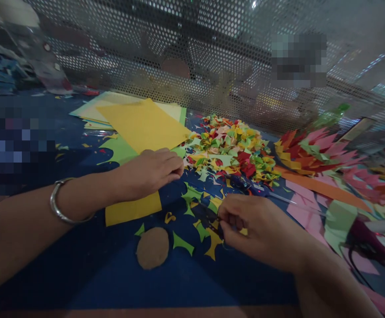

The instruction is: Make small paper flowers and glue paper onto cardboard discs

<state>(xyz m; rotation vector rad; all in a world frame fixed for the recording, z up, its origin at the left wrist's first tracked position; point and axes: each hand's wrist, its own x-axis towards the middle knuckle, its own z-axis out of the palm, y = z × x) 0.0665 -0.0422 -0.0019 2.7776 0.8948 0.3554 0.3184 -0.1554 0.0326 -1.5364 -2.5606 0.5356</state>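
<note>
My left hand [155,172] reaches over the yellow paper at the edge of the scrap pile. Its fingers are curled and pressed together; whatever they may hold is hidden. In my right hand [245,221] is a dark pair of scissors [208,216], partly covered by my fingers and blurred. Green and yellow paper offcuts [192,194] lie around the scissors. A round brown cardboard disc [152,248] rests on the blue table between my hands. Under my left forearm and hand, a yellow paper strip [132,210] shows.
Behind my left hand lie stacked yellow and green sheets [142,119]. A heap of colourful scraps [232,145] sits beside them, against a perforated metal screen [179,53]. Rightward are a blue glue gun [250,185], pink paper pieces [306,203] and a dark purple tool [374,240] with a cord.
</note>
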